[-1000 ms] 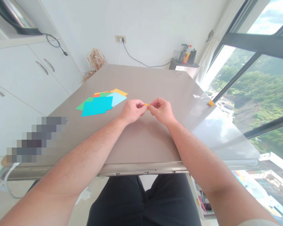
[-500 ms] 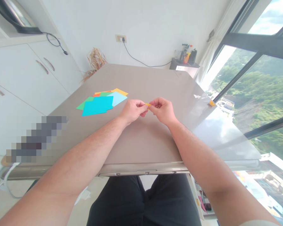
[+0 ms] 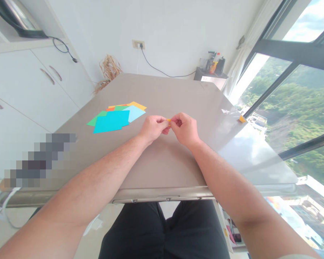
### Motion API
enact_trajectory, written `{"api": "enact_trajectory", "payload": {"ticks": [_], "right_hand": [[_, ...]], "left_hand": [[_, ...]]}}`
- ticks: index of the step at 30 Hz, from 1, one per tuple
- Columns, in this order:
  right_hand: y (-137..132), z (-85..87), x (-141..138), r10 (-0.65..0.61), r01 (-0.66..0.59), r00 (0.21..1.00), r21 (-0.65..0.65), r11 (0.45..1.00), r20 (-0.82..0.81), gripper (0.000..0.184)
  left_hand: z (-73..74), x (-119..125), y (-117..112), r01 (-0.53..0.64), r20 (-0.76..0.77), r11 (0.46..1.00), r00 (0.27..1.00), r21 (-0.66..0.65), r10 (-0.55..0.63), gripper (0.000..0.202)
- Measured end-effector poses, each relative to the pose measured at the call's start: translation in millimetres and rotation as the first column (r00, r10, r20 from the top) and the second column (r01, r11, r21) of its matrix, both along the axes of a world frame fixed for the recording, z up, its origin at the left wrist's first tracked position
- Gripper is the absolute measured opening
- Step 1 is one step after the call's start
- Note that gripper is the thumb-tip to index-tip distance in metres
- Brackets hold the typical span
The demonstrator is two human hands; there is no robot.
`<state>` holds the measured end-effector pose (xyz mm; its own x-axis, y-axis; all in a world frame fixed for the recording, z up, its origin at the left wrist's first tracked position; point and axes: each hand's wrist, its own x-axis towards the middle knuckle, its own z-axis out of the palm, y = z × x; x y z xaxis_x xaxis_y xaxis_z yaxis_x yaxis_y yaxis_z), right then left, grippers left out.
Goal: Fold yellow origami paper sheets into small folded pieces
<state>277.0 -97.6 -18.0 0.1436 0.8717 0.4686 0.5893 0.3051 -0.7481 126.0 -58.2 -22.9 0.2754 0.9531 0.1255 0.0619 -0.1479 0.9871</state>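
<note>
Between my fingertips is a small yellow-orange piece of folded paper (image 3: pixel 168 120), mostly hidden by the fingers. My left hand (image 3: pixel 154 127) pinches its left side, thumb on top. From the other side, my right hand (image 3: pixel 185 128) grips it with thumb and forefinger, the remaining fingers curled. Both hands are just above the table (image 3: pixel 162 162), nearly touching each other. To the left of my left hand lies a fanned-out pile of coloured paper sheets, with a turquoise sheet (image 3: pixel 112 121) in front and a light blue sheet (image 3: pixel 135 113), green, orange and yellow ones around it.
A small orange folded paper piece (image 3: pixel 242 119) sits at the table's right edge by the window. A pixelated dark object (image 3: pixel 47 158) lies at the left edge. Bottles and a black appliance stand on a small cabinet (image 3: pixel 210 77) behind the table.
My right hand has turned slightly inward and closed nearer to my left fingertips, so less of the yellow-orange paper shows. The sheets on the table have stayed put.
</note>
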Motion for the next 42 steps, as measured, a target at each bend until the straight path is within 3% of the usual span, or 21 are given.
{"api": "enact_trajectory", "payload": {"ticks": [8,15,26,35,42], "right_hand": [[0,3.4,1,-0.001,-0.019,0.983,-0.105,0.994,-0.183,0.011],[2,-8.6,-4,-0.036,0.034,0.999,0.159,0.987,0.011,0.008],[4,-13.4,-1,0.029,-0.038,0.999,0.297,0.954,0.034,0.019],[8,-19.6,4,0.034,-0.069,0.990,0.266,0.962,0.134,0.022],[7,-15.4,1,-0.038,0.037,0.999,0.191,0.981,0.004,0.009]], "left_hand": [[0.2,3,-3,-0.032,0.077,0.999,0.997,0.038,0.029,0.021],[-0.3,8,-5,-0.081,0.128,0.997,0.989,0.005,0.079,0.015],[2.0,7,-7,-0.024,0.183,1.000,0.983,0.013,0.022,0.016],[2.4,8,-6,-0.048,0.187,0.998,0.981,-0.037,0.054,0.019],[7.4,6,-8,-0.021,0.238,0.995,0.970,-0.094,0.043,0.015]]}}
